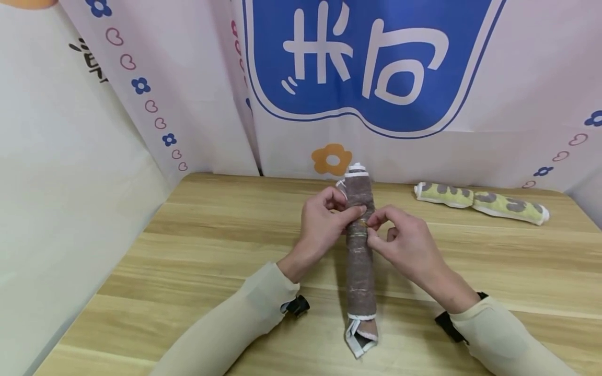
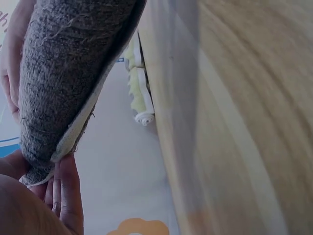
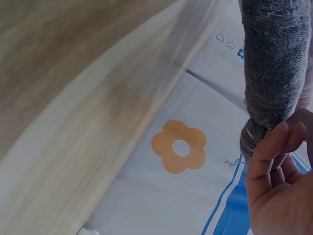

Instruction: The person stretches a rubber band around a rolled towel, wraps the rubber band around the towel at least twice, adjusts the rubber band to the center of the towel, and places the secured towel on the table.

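A long rolled towel (image 1: 361,271), brownish grey with white-edged ends, extends away from the person in the head view. My left hand (image 1: 322,222) grips it from the left, thumb across its top. In the left wrist view, fingers (image 2: 69,188) of that hand hold the roll where it narrows. My right hand (image 1: 409,240) is at the roll's right side, thumb and forefinger pinching a thin orange rubber band (image 1: 363,223) at its middle. The right wrist view shows the towel (image 3: 276,58) squeezed narrow beside the curled fingers; much of the band is hidden.
On the wooden table (image 1: 211,250), at the back right, lies another rolled towel (image 1: 508,204), yellow-green with grey patches, drawn in at its middle. A printed sheet (image 1: 291,146) with blue lettering and flowers hangs behind the table's far edge.
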A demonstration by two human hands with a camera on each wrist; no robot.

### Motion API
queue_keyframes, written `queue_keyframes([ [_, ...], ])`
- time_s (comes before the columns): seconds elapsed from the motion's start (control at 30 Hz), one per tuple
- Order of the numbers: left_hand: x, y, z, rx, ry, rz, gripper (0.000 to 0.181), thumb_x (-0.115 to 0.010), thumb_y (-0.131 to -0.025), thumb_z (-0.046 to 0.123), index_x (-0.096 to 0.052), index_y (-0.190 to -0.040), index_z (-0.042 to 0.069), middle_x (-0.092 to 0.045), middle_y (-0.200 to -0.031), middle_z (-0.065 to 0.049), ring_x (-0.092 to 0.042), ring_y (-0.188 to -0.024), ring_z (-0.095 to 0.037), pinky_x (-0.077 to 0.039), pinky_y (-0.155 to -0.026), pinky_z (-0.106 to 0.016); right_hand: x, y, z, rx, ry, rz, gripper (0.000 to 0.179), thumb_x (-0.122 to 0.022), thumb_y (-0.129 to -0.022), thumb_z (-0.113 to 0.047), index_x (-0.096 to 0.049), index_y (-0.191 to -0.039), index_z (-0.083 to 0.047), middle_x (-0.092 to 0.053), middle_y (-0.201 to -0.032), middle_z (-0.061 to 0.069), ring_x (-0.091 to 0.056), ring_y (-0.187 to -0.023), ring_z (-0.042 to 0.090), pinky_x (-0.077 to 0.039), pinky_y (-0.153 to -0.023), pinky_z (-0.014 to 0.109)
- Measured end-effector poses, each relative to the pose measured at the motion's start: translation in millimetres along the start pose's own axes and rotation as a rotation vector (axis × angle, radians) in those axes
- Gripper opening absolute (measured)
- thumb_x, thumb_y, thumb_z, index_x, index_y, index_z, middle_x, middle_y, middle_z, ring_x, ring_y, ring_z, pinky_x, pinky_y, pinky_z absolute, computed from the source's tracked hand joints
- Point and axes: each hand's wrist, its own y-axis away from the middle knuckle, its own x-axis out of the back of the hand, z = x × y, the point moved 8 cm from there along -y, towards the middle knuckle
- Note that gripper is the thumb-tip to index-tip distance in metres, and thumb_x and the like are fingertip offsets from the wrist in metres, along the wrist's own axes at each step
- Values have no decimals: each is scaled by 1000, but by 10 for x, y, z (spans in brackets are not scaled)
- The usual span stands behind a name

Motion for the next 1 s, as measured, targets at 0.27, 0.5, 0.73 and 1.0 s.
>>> queue_keyframes([
  [0.27, -24, 9, -21, 4, 45, -15, 28, -89, -87, 12, -62, -91, 7, -68, -79, -1, -65, -68, -10, -58, -53, -28, 45, 13, -65, 114, -23, 72, 26, -76, -83, 14, -71, -96, -8, -66, -84, -3, -41, -47, 0, -34, -41, 19],
  [0.5, -184, -24, -92, 70, 203, -272, 34, -76, -97, 9, -60, -126, 7, -77, -108, -15, -75, -89, -23, -64, -70, -39, 162, -19, -25, 53, -10, 144, 23, -73, -84, 13, -71, -96, -6, -70, -87, 2, -42, -44, 1, -33, -40, 18],
  [0.73, -229, -16, -87, 96, 177, -372, 55, -79, -92, 1, -54, -140, 10, -76, -109, -16, -75, -95, -25, -63, -77, -38, 185, -33, 16, 41, 24, 147, 22, -73, -86, 11, -70, -97, -7, -70, -90, 2, -44, -45, 3, -34, -41, 18],
  [1.0, -250, -5, -54, 59, 131, -383, 56, -75, -91, -8, -55, -142, 4, -75, -110, -21, -75, -98, -26, -62, -79, -34, 159, -19, -46, 114, 111, 135, 21, -73, -84, 12, -67, -97, -4, -68, -93, 7, -48, -50, 3, -39, -44, 17],
])
